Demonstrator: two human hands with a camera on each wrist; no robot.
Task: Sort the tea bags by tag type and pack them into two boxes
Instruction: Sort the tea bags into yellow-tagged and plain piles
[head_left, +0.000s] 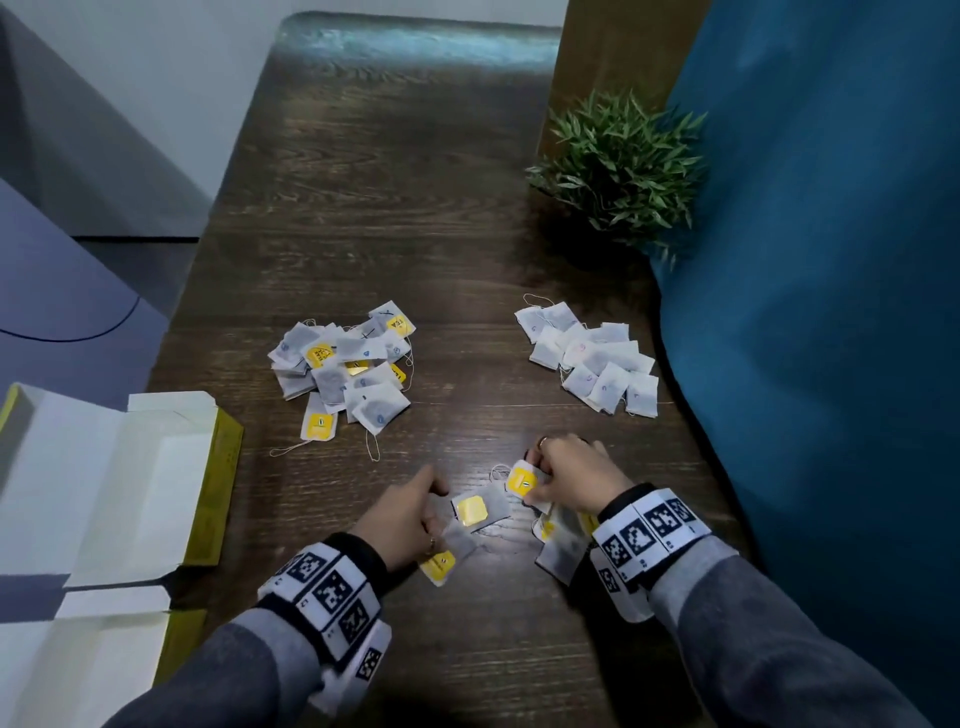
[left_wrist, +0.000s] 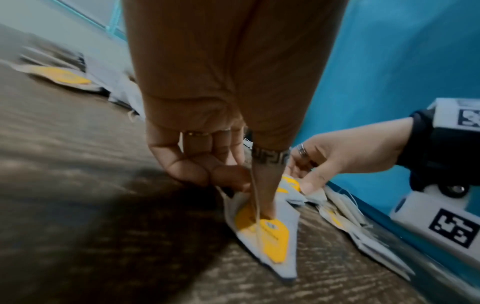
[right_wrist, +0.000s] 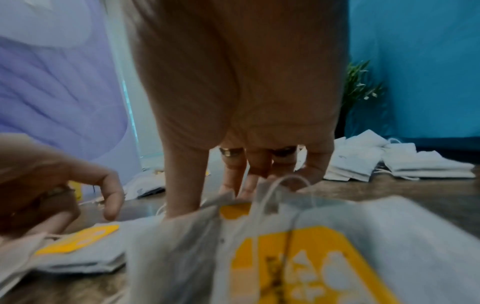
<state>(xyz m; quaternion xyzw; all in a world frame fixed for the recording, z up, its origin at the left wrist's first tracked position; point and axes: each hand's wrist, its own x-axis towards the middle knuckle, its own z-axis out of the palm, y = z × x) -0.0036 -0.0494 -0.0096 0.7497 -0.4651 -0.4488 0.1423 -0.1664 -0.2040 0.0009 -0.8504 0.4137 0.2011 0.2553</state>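
My left hand (head_left: 431, 522) pinches yellow-tagged tea bags (head_left: 448, 551) low over the near table edge; in the left wrist view its curled fingers (left_wrist: 197, 170) grip a bag with a yellow tag (left_wrist: 271, 236). My right hand (head_left: 537, 480) pinches another yellow-tagged tea bag (head_left: 521, 480), and more such bags (head_left: 561, 545) lie under its wrist. One yellow-tagged bag (head_left: 475, 510) lies flat between the hands. A mixed pile (head_left: 343, 364) sits mid-table left, and a pile of white bags with blue marks (head_left: 592, 358) mid-table right.
An open white-and-yellow box (head_left: 130, 483) lies at the table's left edge, with a second box (head_left: 104, 649) nearer me. A potted plant (head_left: 618, 166) stands at the back right. Blue fabric (head_left: 831, 312) borders the table's right side.
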